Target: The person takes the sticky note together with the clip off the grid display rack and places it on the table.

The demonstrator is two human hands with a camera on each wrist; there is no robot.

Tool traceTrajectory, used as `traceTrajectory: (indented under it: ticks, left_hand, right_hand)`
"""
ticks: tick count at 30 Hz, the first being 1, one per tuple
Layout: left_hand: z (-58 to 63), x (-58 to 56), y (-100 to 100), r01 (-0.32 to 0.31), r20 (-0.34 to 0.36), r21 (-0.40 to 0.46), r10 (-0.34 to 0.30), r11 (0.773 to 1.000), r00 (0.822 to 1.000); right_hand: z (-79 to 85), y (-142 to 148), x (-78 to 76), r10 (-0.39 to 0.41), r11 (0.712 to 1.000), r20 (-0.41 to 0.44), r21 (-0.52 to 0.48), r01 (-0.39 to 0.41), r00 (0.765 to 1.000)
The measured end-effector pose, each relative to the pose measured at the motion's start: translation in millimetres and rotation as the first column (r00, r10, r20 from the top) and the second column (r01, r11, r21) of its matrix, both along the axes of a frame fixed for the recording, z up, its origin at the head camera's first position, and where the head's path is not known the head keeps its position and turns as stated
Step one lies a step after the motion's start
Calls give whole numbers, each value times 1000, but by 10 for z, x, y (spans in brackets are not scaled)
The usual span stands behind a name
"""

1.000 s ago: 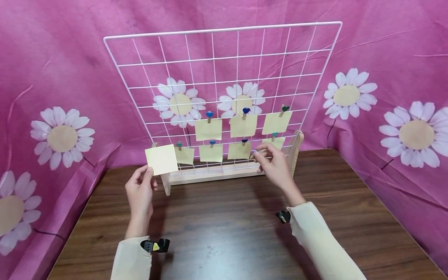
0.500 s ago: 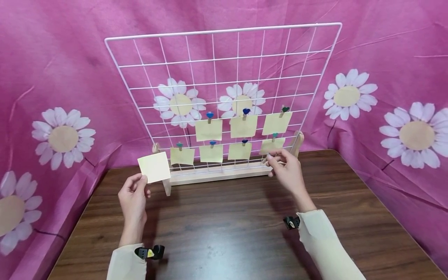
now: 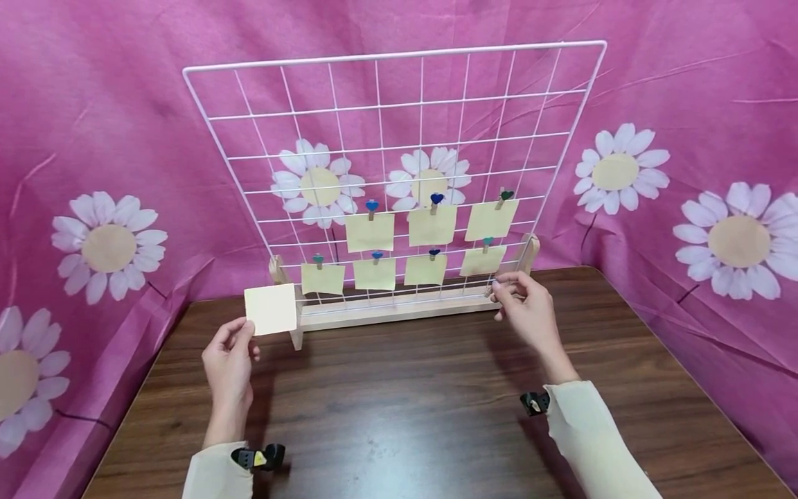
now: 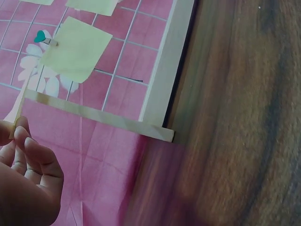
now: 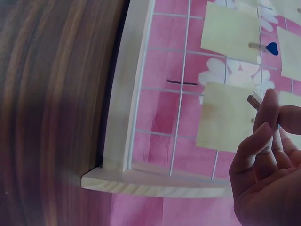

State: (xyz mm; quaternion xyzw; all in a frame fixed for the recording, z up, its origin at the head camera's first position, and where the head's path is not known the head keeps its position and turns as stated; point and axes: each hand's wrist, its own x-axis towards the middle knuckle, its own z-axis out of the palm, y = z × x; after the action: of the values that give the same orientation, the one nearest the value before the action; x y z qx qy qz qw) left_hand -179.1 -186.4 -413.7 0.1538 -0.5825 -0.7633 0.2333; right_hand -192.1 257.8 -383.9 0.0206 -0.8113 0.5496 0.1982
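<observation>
My left hand (image 3: 228,360) pinches a pale yellow paper note (image 3: 271,309) by its lower left corner, thumb in front, to the left of the rack's foot. In the left wrist view the note shows edge-on between the fingertips. My right hand (image 3: 528,312) pinches a small wooden clothespin (image 5: 254,100) between thumb and fingers, near the rack's lower right corner; the fingers hide most of it. Between the hands stands a white wire grid (image 3: 399,147) on a wooden base (image 3: 374,313). Two rows of similar notes (image 3: 431,225) hang there from heart-topped clothespins (image 3: 372,208).
The rack stands toward the back of a dark wood-grain table (image 3: 386,409), its wooden end pieces (image 3: 528,254) upright at both sides. A pink cloth (image 3: 704,62) printed with large white daisies hangs behind and around it. Black straps with small devices (image 3: 257,457) sit at both wrists.
Both hands have drawn apart and somewhat nearer to me: the left, with its note, down and leftward; the right, with its clothespin, down and rightward, uncovering the lower right note. The hung notes stay put.
</observation>
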Motion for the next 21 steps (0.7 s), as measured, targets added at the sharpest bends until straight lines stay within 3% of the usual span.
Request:
traceTrajectory:
  ticks: [7,21]
  left_hand:
    - [-46,15,-54,-15,26,26,15,1000,1000]
    - [-189,20,-141,-14,96,1,14,1000,995]
  right_hand:
    - [-55,88,27,-26,1000,24,18,26,999]
    - [-145,336,21,-111,992,23,65,110,994]
